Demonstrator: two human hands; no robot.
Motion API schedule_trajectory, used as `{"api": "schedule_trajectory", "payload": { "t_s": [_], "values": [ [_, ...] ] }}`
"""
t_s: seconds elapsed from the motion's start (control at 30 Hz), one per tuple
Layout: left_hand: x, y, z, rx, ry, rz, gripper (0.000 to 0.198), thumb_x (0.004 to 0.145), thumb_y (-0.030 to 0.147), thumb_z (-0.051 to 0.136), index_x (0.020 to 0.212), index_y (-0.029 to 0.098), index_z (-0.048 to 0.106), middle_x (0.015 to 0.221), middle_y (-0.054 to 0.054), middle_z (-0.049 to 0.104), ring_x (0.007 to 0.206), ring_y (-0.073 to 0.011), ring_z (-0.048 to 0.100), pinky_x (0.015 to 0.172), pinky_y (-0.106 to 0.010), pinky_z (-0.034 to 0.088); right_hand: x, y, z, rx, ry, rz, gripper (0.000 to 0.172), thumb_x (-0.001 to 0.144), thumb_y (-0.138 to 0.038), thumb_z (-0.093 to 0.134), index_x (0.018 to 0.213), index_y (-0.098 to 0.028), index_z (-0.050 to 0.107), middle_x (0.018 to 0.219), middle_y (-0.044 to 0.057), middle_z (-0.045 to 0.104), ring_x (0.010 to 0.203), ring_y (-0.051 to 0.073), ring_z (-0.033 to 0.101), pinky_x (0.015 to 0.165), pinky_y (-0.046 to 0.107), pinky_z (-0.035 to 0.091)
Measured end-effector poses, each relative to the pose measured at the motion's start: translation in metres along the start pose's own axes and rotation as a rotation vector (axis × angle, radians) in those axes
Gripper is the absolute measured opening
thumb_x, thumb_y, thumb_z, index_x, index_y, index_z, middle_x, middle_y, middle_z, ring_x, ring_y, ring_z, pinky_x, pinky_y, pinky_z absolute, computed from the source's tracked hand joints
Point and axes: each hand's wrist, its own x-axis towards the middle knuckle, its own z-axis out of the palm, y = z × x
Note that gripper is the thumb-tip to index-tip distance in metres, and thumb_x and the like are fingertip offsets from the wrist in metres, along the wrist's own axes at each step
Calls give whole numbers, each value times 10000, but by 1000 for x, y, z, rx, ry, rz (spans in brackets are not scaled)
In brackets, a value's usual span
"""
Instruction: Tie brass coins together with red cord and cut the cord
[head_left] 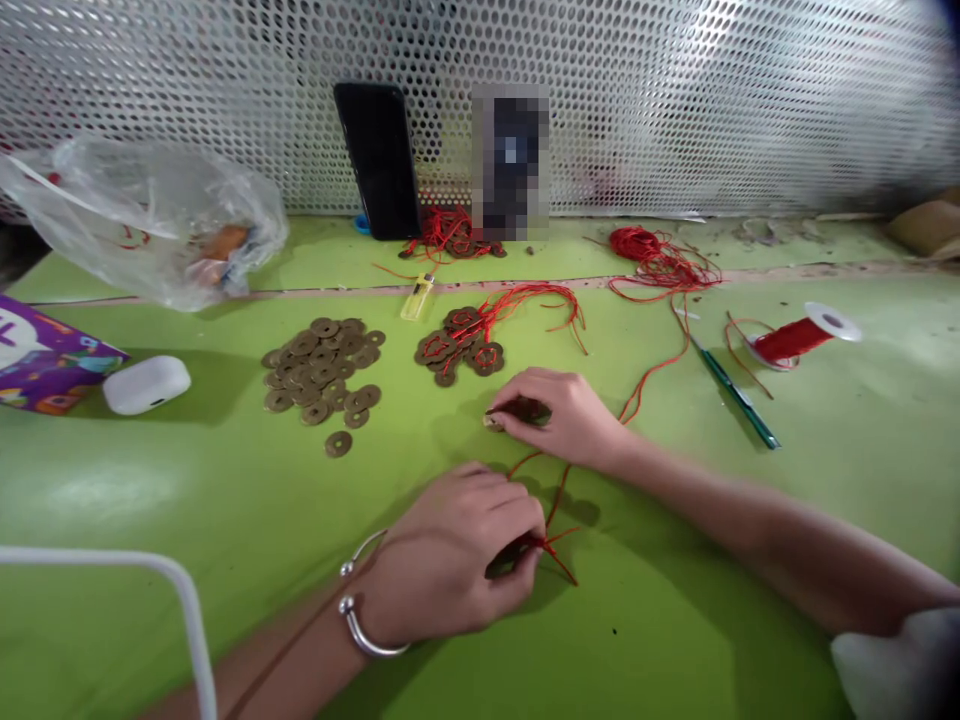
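My left hand [472, 550], with a silver bangle [367, 640] at the wrist, pinches red cord [559, 555] whose loose ends stick out past the fingertips. Anything else inside those fingers is hidden. Ahead of it, low over the table, my right hand [566, 415] is closed in a pinch on a small brass-coloured coin [493, 422]. A loose pile of bronze coins with holes [322, 360] lies to the left. Beyond my right hand is a cluster of coins tied with red cord [457, 345], its strands trailing right.
A yellow lighter [417, 298], a green-handled tool [739, 395], a spool of red thread [795, 340] and a red cord bundle [652, 255] lie around. At the back stand a black phone [379, 160] and a plastic bag [150, 220]. A white earbud case [147, 385] sits left.
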Motion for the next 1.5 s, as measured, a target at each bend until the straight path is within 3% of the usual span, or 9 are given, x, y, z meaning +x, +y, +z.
{"api": "schedule_trajectory", "payload": {
  "t_s": [0.17,0.33,0.43,0.7,0.9,1.0,1.13,1.4,1.5],
  "values": [
    [1,0,0,13,-10,5,30,810,161,544,791,174,564,722,21,600,674,-125,499,701,-291,354,0,-1,-8,-90,-52,-44,54,810,-170,587,825,-165,639,808,47,627,694,122,565,625,234,460],
    [1,-1,2,37,6,24,40,812,163,530,791,180,560,710,14,607,661,-131,507,701,-298,363,1,4,-22,-5,-158,-184,84,813,-148,578,842,-200,638,985,60,681,945,166,614,852,309,493],
    [0,-2,2,38,4,28,40,815,167,529,792,178,559,718,9,608,667,-134,512,700,-296,365,0,11,-26,30,-247,-284,97,833,-161,581,859,-211,660,1018,54,698,946,162,628,864,313,498],
    [1,-2,2,51,7,35,40,820,169,529,791,175,556,708,14,600,659,-128,502,693,-291,365,-2,12,-22,-148,-194,-324,125,842,-193,604,893,-199,718,906,63,693,828,167,624,773,311,496],
    [1,-1,2,54,-5,27,46,826,175,521,796,182,555,707,12,604,651,-132,504,688,-302,365,-3,12,-23,-71,-230,-313,134,849,-202,600,916,-226,714,990,38,713,928,162,638,875,317,486],
    [1,-1,2,55,-5,25,47,826,175,519,797,182,555,709,12,605,654,-133,507,687,-301,362,-4,8,-19,-110,-206,-273,139,855,-212,598,916,-226,723,961,40,720,900,169,646,850,324,497],
    [1,-1,2,53,4,24,50,823,167,515,793,184,552,706,15,606,663,-133,520,693,-300,361,-7,-5,-9,-145,-128,-114,171,878,-235,573,904,-219,741,895,46,718,819,160,645,744,290,514],
    [0,-2,3,40,12,30,35,816,167,535,798,178,562,733,11,614,680,-131,516,684,-298,351,-4,-13,-18,94,-47,177,168,849,-248,605,936,-226,747,918,16,739,831,154,681,767,264,532],
    [1,-1,2,47,15,27,49,824,153,526,805,176,565,734,9,611,683,-130,508,695,-296,360,-3,-9,-20,153,-23,255,245,820,-266,641,1050,-235,720,897,13,744,830,166,691,774,276,546]
  ]
}}
